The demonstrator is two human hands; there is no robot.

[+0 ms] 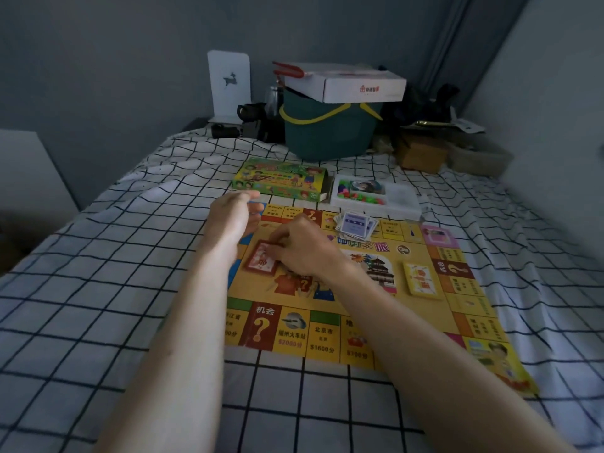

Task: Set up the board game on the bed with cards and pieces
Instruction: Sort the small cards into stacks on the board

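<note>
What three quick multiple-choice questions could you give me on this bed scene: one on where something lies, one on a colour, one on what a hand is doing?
1. Where is the loose pile of blue-backed cards?
A. on the game board's far edge
B. inside the green bucket
C. on the floor

2. What colour is the card stack lying alone at the board's right?
A. black
B. yellow
C. white

3. What is the right hand doing?
A. resting flat on the sheet
B. lifting the game box
C. holding the red card stack

Answers: 1 A, the pile rests on the game board; 2 B, its face is yellow; 3 C, fingers curl at its edge.
</note>
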